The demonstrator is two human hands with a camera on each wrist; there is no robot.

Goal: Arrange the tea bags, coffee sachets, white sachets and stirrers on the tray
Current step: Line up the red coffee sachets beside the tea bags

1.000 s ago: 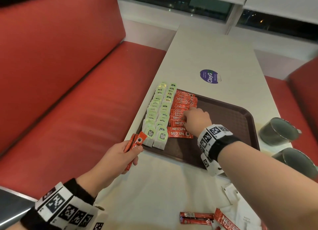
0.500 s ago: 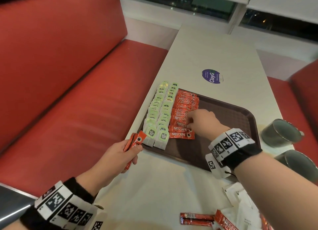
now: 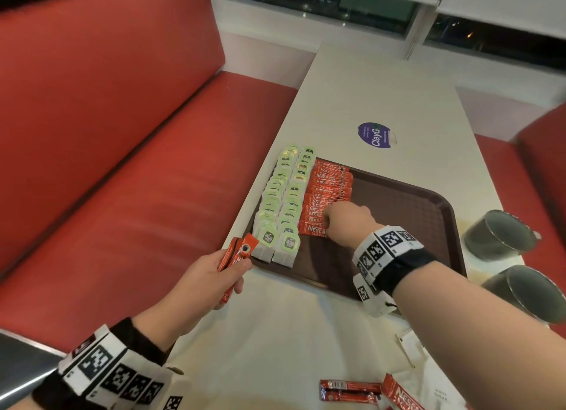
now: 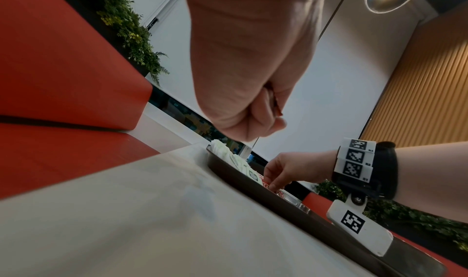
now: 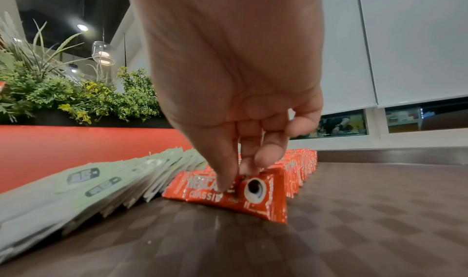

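Observation:
A dark brown tray (image 3: 407, 201) carries two rows of green tea bags (image 3: 284, 201) along its left side and a row of red coffee sachets (image 3: 329, 186) beside them. My right hand (image 3: 329, 225) is at the near end of that row. Its thumb and fingers (image 5: 266, 155) pinch the top edge of the front coffee sachet (image 5: 258, 199), which stands leaning on the row. My left hand (image 3: 214, 274) hovers off the tray's near left corner and grips a small bundle of coffee sachets (image 3: 237, 253). Only a red tip of the bundle (image 4: 278, 110) shows in the left wrist view.
Loose coffee sachets (image 3: 349, 391) and white sachets (image 3: 428, 376) lie on the table at the near edge. Two dark metal cups (image 3: 496, 235) (image 3: 526, 290) stand right of the tray. A purple sticker (image 3: 376, 135) is beyond it. A red bench (image 3: 122, 195) runs along the left.
My right hand has shifted from further up the coffee row to its near end and now pinches the front sachet. The left hand has kept still with its bundle.

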